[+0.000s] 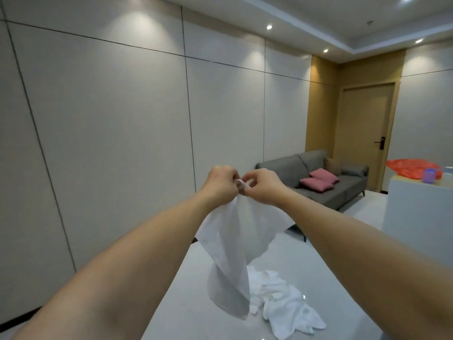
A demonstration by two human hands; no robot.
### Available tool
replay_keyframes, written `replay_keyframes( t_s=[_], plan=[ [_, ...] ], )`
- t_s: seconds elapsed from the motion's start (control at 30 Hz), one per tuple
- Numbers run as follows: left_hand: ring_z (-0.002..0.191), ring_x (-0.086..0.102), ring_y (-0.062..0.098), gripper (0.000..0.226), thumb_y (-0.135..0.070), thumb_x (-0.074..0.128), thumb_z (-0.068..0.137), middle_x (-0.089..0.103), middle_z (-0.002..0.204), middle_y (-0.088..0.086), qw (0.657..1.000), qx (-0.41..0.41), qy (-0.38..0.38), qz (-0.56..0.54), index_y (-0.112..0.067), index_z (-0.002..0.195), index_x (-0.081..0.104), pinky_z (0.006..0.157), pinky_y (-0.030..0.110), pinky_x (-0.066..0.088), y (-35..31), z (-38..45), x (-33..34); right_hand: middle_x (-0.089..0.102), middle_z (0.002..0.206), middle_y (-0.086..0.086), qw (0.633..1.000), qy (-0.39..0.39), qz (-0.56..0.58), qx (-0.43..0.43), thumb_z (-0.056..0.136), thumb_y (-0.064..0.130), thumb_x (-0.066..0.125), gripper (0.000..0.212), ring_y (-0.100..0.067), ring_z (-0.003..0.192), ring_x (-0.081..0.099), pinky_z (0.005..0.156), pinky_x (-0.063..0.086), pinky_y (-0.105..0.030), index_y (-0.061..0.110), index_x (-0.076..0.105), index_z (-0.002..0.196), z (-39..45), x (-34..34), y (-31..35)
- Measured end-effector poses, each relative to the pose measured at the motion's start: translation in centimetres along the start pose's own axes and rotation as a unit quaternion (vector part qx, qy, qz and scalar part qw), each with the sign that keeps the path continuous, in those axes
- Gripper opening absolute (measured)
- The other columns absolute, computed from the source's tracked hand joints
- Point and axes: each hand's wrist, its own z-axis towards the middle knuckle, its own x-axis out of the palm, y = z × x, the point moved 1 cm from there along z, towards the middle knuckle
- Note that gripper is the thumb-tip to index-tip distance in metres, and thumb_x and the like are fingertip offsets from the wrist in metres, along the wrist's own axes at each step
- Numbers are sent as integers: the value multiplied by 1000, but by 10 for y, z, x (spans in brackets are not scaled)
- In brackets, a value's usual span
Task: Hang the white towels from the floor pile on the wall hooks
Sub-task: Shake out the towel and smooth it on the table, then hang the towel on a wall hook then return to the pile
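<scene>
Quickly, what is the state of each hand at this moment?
Left hand: closed, pinching the top edge of the thin white cloth towel.
Right hand: closed, pinching the same towel edge beside the left hand.

There is only 1 view, from a camera on the person's head. It looks forward and a little down, along both outstretched forearms to the left hand (221, 184) and right hand (262, 186), which are near the lens at the picture's middle. The paneled wall (110, 123) fills the left side. The wide lens bends its lines. The grey sofa (326, 177) and wooden door (365, 136) stand far behind.
</scene>
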Motion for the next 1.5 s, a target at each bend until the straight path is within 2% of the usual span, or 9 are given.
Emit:
replay_keyframes(
  t_s=[0.17,0.3,0.43,0.53,0.7,0.8,1.0,1.23,1.5],
  plan=[
    [89,60,22,16,-19,58,90,70,93,5,998,-55,-24,4,-16,93,73,75,27,48,94,-38,-56,70,76,0,998,-23,50,-26,90,37,68,20,-18,77,65,66,49,-30,19,74,85,19,83,86],
    [93,63,24,16,-24,60,92,71,93,5,994,-94,-43,29,-16,96,73,75,29,49,165,-71,-99,70,82,-12,999,-5,28,-42,89,19,58,17,-31,82,65,69,53,-39,10,73,87,30,145,161],
    [99,62,27,17,-25,59,95,71,100,9,984,-141,-49,93,-15,100,72,75,28,45,232,-105,-144,68,86,-14,995,38,-29,-83,86,14,53,16,-36,90,64,65,43,-32,10,69,89,39,204,241],
    [97,62,29,18,-27,58,95,70,99,11,973,-192,-54,114,-15,99,71,74,29,46,281,-135,-177,70,91,-15,992,63,-5,-109,86,12,54,19,-35,91,65,67,45,-30,10,72,94,44,248,295],
    [92,61,34,12,-26,56,91,66,96,14,946,-281,-87,134,-19,89,67,72,32,50,359,-190,-228,67,81,-10,977,131,79,-146,82,16,55,15,-32,81,62,62,45,-29,10,68,85,43,319,379],
    [93,60,35,9,-30,55,88,67,96,14,928,-322,-114,152,-26,82,61,75,35,52,402,-220,-259,56,69,-5,962,161,151,-162,79,19,53,13,-28,68,52,55,37,-29,13,53,68,42,363,429],
    [93,62,29,20,-41,52,81,69,93,5,882,-402,-158,189,-26,83,65,78,38,56,476,-274,-329,56,71,-5,923,204,205,-255,81,26,52,19,-23,65,48,52,32,-30,12,49,69,48,439,534],
    [91,60,21,23,-37,49,92,67,99,-3,803,-491,-214,263,-28,101,68,78,35,54,545,-327,-430,44,67,-2,883,224,218,-350,80,11,40,17,-30,72,44,49,23,-30,17,36,64,69,507,659],
    [89,58,16,21,-39,50,98,63,98,-5,714,-573,-256,311,-27,104,65,70,28,48,580,-400,-513,46,75,2,818,273,283,-420,88,14,39,22,-26,80,47,60,32,-27,24,38,68,44,553,787]
  ],
)
